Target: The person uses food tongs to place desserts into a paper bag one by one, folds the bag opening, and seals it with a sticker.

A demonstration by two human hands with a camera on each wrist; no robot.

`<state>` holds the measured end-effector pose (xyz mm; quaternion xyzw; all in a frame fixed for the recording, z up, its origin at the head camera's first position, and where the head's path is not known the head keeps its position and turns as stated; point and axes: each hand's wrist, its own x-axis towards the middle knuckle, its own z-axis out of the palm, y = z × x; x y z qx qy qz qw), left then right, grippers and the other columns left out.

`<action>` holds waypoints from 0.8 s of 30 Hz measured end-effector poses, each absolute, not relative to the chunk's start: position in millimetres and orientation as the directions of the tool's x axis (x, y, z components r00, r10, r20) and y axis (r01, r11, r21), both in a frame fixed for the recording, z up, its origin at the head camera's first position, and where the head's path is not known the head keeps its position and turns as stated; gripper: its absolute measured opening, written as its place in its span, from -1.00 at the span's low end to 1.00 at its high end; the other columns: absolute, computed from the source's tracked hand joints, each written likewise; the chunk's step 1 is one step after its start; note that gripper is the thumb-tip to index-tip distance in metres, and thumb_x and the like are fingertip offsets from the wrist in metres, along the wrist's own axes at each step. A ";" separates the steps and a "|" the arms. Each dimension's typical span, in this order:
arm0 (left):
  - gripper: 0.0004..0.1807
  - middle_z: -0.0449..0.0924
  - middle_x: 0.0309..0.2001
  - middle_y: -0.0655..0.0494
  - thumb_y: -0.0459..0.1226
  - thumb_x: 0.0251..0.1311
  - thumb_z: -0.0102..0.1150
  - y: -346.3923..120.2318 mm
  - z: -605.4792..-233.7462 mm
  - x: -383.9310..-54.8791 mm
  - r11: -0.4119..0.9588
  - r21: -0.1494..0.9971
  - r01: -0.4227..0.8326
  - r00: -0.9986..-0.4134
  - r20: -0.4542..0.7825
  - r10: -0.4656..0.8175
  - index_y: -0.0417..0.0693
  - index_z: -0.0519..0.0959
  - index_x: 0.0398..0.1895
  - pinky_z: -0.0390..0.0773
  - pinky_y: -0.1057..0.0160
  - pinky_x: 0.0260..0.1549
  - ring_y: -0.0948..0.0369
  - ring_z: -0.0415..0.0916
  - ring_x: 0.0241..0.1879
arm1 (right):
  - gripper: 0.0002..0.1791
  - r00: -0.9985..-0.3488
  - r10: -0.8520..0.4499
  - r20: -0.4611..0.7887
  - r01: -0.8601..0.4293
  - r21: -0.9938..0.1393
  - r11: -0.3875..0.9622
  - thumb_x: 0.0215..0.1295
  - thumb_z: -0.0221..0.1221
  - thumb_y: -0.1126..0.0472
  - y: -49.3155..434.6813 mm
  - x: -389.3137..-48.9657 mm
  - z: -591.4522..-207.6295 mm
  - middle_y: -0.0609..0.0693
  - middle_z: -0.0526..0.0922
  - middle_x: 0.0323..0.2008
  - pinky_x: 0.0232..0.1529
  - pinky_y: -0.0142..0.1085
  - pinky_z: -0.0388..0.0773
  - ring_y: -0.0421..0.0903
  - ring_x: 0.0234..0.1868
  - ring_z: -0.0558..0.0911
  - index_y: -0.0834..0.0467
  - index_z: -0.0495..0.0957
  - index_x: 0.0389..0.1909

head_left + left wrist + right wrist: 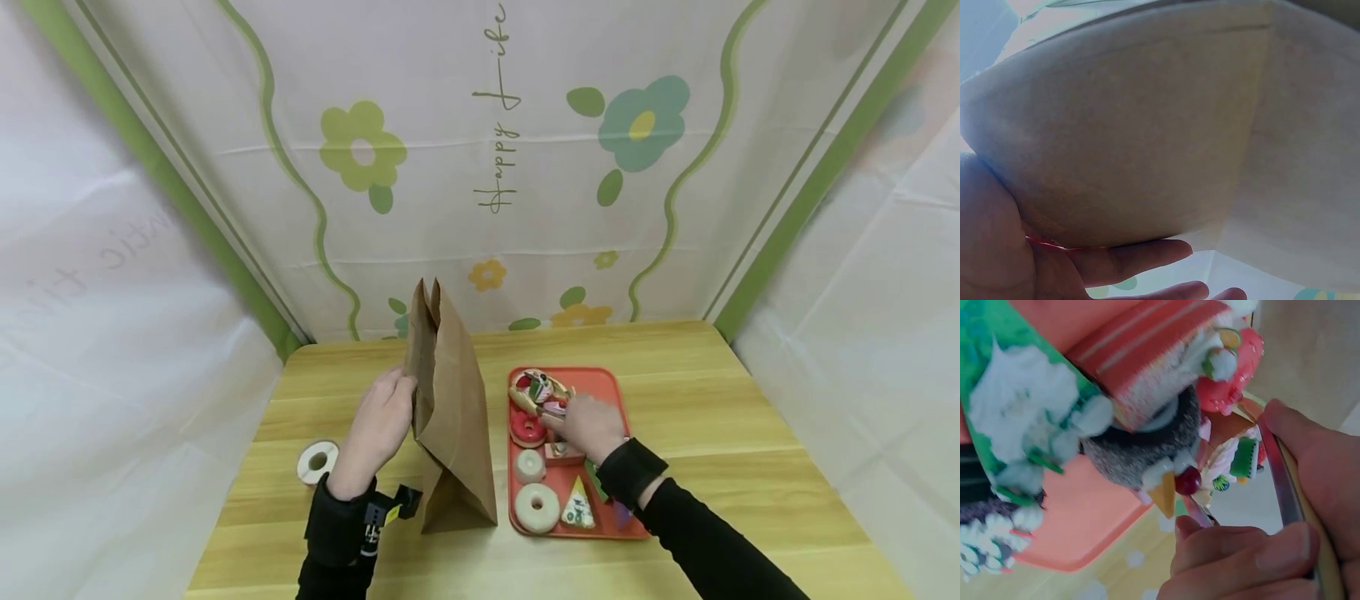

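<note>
A brown paper bag (457, 417) stands upright on the table, its top parted. My left hand (381, 417) is against the bag's left side near the opening; in the left wrist view its fingers (1129, 257) lie nearly straight along the paper, and the thumb is hidden. Over the red tray (600, 383), my right hand (592, 425) grips tongs (1288, 494) with a metal inner face and a wood-coloured outer face. The tongs' ends are near a fruit-topped pastry (1235, 456) at the tray's far left; whether they pinch it I cannot tell.
On the tray are a pink donut (528, 429), a small pale donut (530, 466), a cream donut (537, 508), a triangular cake slice (578, 505) and a striped pink slice (1154, 350). A white roll (318, 462) lies left of the bag. Patterned cloth (450, 225) hangs behind the table.
</note>
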<state>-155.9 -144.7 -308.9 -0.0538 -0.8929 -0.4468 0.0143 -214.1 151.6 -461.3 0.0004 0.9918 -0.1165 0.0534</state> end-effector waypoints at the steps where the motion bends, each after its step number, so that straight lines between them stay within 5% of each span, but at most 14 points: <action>1: -0.57 0.51 -0.10 -0.08 -0.27 0.51 -0.37 -144.8 -308.7 -155.6 0.593 0.798 0.109 -0.994 0.074 0.083 -0.16 0.61 -0.08 0.30 0.05 -0.15 0.01 0.39 -0.15 | -0.30 -0.994 -0.004 -0.108 0.021 -0.228 0.973 0.16 0.18 -0.42 151.1 -213.7 -462.4 -0.02 0.37 -0.74 -0.75 -0.27 0.21 -0.09 -0.75 0.42 0.09 0.40 -0.79; 24: -0.55 0.53 -0.02 -0.12 -0.26 0.50 -0.37 -141.7 -309.3 -158.4 0.596 0.795 0.111 -0.993 0.066 0.097 -0.20 0.59 0.05 0.37 0.02 -0.07 -0.01 0.44 -0.04 | -0.29 -0.994 0.044 -0.096 0.066 -0.235 0.970 0.22 0.13 -0.42 148.2 -209.2 -469.7 0.00 0.36 -0.72 -0.72 -0.26 0.20 -0.05 -0.73 0.41 0.11 0.39 -0.76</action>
